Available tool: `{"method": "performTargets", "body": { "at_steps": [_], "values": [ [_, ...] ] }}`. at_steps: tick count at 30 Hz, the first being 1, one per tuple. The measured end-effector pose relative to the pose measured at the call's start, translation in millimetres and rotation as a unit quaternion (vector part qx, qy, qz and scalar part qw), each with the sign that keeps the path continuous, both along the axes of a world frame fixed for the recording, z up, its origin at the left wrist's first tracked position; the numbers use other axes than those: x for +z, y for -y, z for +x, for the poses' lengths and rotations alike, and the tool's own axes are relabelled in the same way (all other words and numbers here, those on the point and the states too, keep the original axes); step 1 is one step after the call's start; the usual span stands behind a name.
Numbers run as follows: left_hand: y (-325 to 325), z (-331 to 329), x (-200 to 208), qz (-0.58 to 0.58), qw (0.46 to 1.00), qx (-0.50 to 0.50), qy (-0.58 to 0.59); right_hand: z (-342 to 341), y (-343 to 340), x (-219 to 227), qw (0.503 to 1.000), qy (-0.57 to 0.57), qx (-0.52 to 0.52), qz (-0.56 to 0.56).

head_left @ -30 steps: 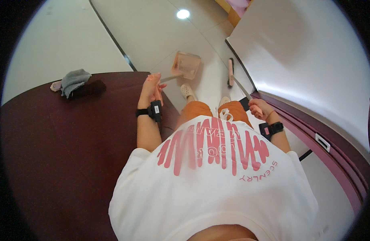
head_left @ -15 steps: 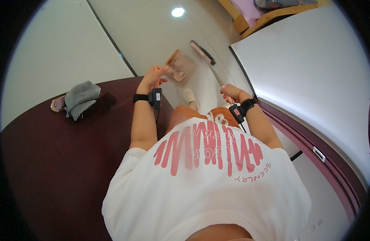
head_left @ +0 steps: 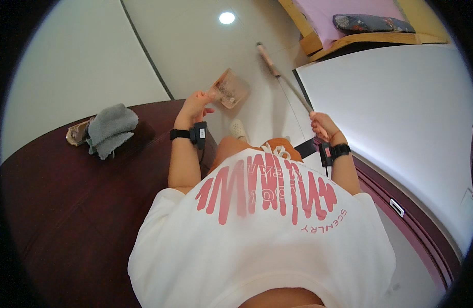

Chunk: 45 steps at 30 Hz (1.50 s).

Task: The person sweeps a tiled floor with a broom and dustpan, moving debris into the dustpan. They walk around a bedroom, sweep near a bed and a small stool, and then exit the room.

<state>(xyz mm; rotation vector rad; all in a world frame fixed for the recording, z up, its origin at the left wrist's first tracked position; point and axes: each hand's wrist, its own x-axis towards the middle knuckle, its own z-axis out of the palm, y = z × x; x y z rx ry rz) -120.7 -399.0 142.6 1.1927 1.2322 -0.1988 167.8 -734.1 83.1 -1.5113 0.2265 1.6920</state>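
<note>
My left hand is closed at the near edge of a translucent orange-brown dustpan with dark debris inside. Whether it grips a handle or the rim is hard to see. On the right, my right hand wraps round the grey stick of a broom. Its pinkish head and dark bristles are over the tiled floor, to the right of the dustpan and beyond it. The bristles are blurred.
At my left is a dark red table with a grey cloth beside a small shiny object. A white panel borders the right. Far right stands a wooden bed frame. A pale shoe shows below.
My right hand has moved right and the broom has swung with it, its head going farther away. My left hand and the dustpan have barely shifted.
</note>
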Motion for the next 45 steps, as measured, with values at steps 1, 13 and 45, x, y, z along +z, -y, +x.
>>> {"method": "performTargets", "body": {
  "at_steps": [1, 13, 45],
  "values": [
    [1.8, -7.4, -3.2, -0.008, 1.000, 0.008, 0.008, 2.9, -0.1, -19.8, 1.000, -0.007, -0.015, -0.001],
    [9.8, 7.7, -5.1, 0.021, 0.987, 0.092, 0.127, 10.2, -79.9, -32.3, 0.987, 0.044, 0.157, 0.009],
    [94.1, -105.6, -38.2, 0.037, 0.951, 0.304, 0.048, 3.5, -89.6, -10.7, 0.895, 0.135, 0.424, 0.018]
  ]
}}
